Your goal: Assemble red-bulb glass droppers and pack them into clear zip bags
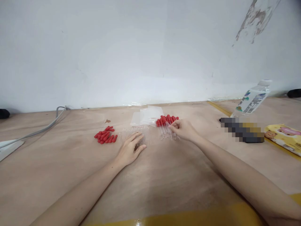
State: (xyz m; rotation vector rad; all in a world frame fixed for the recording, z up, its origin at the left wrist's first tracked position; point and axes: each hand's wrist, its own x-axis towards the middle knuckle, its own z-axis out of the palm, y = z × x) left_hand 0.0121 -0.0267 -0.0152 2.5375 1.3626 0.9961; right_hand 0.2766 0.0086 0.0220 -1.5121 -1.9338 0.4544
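Note:
My left hand (pixel 131 147) lies over a row of clear glass dropper tubes (pixel 124 134), its fingers stretched out and the thumb apart. To the left of it is a small heap of loose red rubber bulbs (pixel 104 135). My right hand (pixel 184 129) is closed in a pinch at a group of droppers with red bulbs (pixel 168 120), which lie side by side with their clear tubes toward me. A thin clear dropper tube (pixel 167 124) shows at the pinched fingertips; its far end blends in with the others.
White sheets (pixel 149 115) lie behind the tubes near the wall. On the right stand a tilted plastic bottle (pixel 252 99), a blurred dark object (pixel 252 138) and a yellow packet (pixel 284 136). A grey cable (pixel 47 127) crosses the left side. Yellow tape (pixel 169 219) runs along the near edge.

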